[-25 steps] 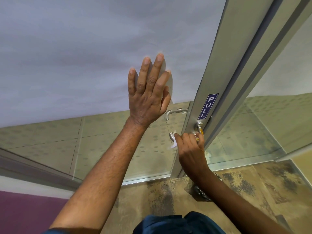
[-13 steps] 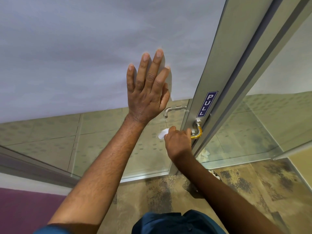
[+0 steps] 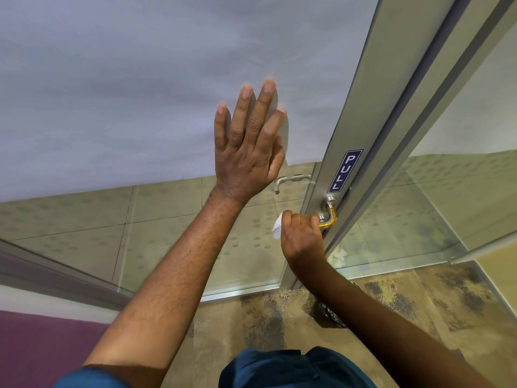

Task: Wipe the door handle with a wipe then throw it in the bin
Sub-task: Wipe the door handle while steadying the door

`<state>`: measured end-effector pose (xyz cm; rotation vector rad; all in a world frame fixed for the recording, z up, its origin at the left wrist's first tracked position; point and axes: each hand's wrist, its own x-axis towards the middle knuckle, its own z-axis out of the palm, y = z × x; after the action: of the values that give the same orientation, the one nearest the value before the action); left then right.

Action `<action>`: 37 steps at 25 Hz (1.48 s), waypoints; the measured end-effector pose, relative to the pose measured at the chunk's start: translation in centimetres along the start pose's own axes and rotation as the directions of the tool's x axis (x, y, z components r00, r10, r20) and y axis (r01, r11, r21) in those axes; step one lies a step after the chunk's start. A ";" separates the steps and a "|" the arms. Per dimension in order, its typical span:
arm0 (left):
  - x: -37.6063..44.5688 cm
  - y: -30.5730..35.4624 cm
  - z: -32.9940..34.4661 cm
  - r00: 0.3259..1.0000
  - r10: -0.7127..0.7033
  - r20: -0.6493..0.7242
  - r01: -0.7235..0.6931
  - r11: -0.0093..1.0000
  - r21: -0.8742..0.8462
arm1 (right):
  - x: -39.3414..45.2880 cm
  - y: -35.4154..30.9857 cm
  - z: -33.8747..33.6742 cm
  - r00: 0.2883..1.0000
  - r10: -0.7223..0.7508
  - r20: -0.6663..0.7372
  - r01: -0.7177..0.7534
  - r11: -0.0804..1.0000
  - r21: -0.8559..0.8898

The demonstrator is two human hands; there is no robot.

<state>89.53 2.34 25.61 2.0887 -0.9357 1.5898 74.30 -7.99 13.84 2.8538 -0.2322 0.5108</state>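
Note:
A silver lever door handle (image 3: 328, 212) with a yellow-gold bend sticks out of the grey door frame (image 3: 363, 113), just under a blue PULL sign (image 3: 344, 171). My right hand (image 3: 301, 238) is closed around the handle's grip with a white wipe (image 3: 277, 228) in it; a corner of the wipe pokes out on the left of the fist. My left hand (image 3: 249, 147) lies flat with spread fingers on the frosted glass door panel (image 3: 140, 88). No bin is in view.
A second handle (image 3: 288, 181) shows through the glass on the door's far side. A crumpled white scrap (image 3: 338, 255) lies on the floor behind the glass. Mottled brown floor (image 3: 419, 301) lies below, and a purple wall strip (image 3: 42, 348) sits at bottom left.
My right hand slid from the handle's base near the frame out to the left along the grip with the wipe. My left hand stayed flat on the glass.

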 end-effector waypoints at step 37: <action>0.1 0.2 -0.2 1.000 -0.004 -0.021 0.005 1.000 0.027 | -1.2 7.6 4.3 0.960 -0.233 -0.157 0.246 0.967 0.067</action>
<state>89.26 2.24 25.77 2.0870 -0.9069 1.6272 73.10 -16.29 10.99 2.8539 0.1651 0.6917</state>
